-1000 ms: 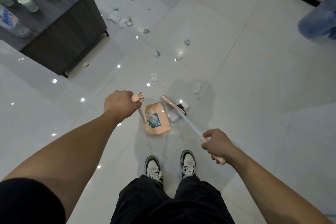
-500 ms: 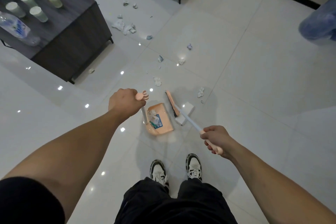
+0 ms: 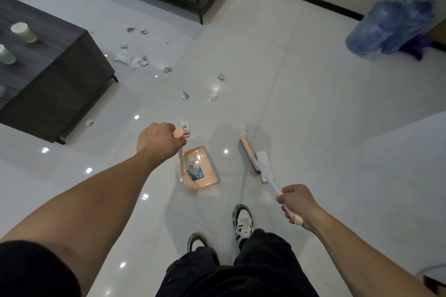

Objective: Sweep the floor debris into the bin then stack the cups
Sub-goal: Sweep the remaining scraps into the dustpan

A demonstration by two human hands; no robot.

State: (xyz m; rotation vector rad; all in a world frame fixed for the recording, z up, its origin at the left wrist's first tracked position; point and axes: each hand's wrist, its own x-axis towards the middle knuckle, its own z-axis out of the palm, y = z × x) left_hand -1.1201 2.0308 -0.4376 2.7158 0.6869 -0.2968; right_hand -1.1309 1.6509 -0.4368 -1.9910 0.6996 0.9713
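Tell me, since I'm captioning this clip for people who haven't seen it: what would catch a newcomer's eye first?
Probably the two outstretched arms: the left hand grips the handle of a peach dustpan already holding paper scraps, and the right hand grips a broom beside it. Beyond them, crumpled paper debris is scattered over the glossy white floor next to a dark table with pale green cups.

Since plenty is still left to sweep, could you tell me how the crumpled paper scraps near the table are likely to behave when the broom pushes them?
The scraps look light and crumpled, so they will probably slide easily on the glossy floor. Smaller bits may scatter or skip past the broom.
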